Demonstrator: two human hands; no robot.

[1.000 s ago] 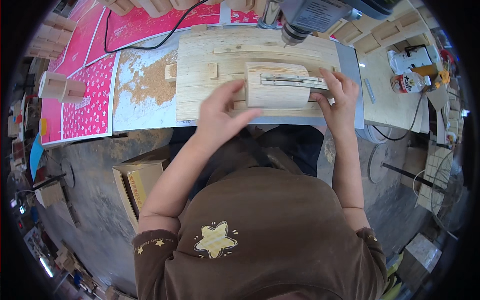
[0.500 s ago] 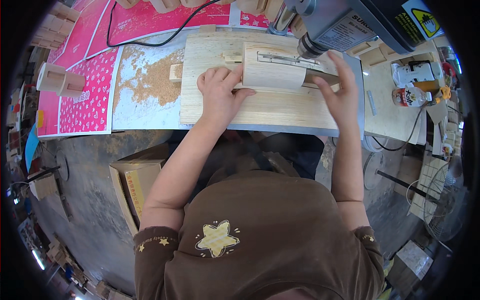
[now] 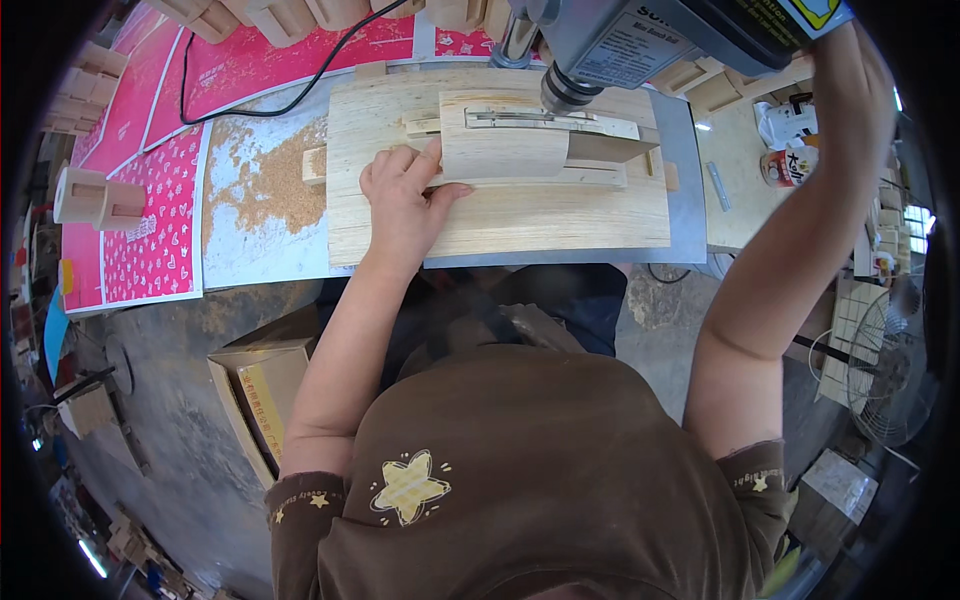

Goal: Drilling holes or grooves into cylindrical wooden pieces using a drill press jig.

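Note:
A pale wooden block [image 3: 515, 155] with a curved front and a long slot in its top lies on a plywood board [image 3: 540, 225]. My left hand [image 3: 405, 195] grips the block's left end, fingers behind and thumb along the front lower edge. Over the slot hangs the chuck [image 3: 568, 90] of a grey bench drill [image 3: 640, 45]; the bit's tip is hard to make out. My right hand [image 3: 855, 65] is raised at the right side of the drill head, away from the block. Its fingers are hidden at the picture's upper edge.
Sawdust [image 3: 280, 185] covers the metal sheet left of the board. A black cable [image 3: 270, 112] crosses the pink covering. Several wooden blocks [image 3: 280, 22] line the back, and two stand at left [image 3: 95, 200]. A bottle [image 3: 785, 165] lies at right. An open carton [image 3: 262, 390] sits below.
My right hand has left the block's right end and risen up and right to the drill head. My left hand keeps its hold. The whole view has shifted slightly.

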